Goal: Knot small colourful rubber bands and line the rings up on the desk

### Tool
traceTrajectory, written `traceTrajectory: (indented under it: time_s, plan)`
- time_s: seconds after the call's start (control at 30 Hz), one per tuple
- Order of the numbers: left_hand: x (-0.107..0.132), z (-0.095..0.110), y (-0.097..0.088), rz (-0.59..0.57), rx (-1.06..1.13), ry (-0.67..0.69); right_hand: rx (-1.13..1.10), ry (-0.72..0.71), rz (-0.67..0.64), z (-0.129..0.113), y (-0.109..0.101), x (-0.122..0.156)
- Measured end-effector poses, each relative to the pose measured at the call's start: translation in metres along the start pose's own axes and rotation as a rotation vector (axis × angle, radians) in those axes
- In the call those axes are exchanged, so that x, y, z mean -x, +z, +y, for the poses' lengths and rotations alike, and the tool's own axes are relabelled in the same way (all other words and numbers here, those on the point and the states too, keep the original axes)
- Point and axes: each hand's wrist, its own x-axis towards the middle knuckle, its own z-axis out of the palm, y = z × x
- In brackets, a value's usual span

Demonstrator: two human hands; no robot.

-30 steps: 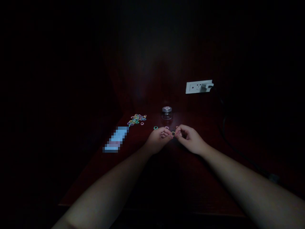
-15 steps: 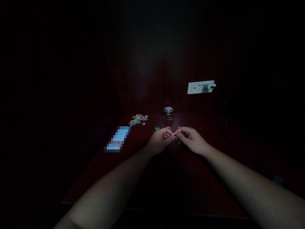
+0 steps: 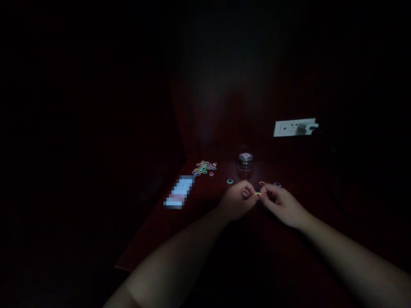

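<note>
Between the fingertips of both hands is a small yellow hair tie (image 3: 258, 193), seen nearly edge-on. My left hand (image 3: 239, 200) pinches its left end, and my right hand (image 3: 284, 204) pinches its right end. Just beyond the fingers lie a pink hair tie (image 3: 262, 183) and a purplish one (image 3: 277, 185), both partly behind my right hand. A green hair tie (image 3: 230, 181) rests on the table beyond my left hand. Farther left is a loose pile of pastel hair ties (image 3: 203, 168), with a single pink one (image 3: 211, 174) beside it.
A clear lidded jar (image 3: 245, 162) stands behind my hands near the back wall. At the left of the dark red table (image 3: 150, 239) lies a pixelated bright rectangle (image 3: 179, 192). A white wall socket (image 3: 293, 127) with a plug in it is at the right. The surroundings are very dark.
The view has shifted, so everything appears farther right and slightly lower. The yellow hair tie has turned from a visible ring to nearly edge-on, still between both hands.
</note>
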Motion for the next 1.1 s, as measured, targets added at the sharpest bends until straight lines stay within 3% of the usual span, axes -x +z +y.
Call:
traceTrajectory:
  time_s: [0.27, 0.5, 0.77, 1.1]
  plan:
    - [0.002, 0.011, -0.005, -0.002, 0.020, 0.012, 0.027, -0.024, -0.019, -0.006, 0.002, 0.002]
    - [0.002, 0.010, -0.004, -0.025, 0.110, -0.017, 0.061, -0.008, 0.035, -0.009, -0.002, 0.003]
    - [0.001, 0.005, -0.004, -0.084, 0.109, -0.004, 0.004, -0.027, -0.033, -0.006, 0.000, 0.002]
    - [-0.001, 0.009, -0.010, -0.012, 0.020, 0.074, 0.100, -0.051, 0.060, -0.005, -0.014, 0.001]
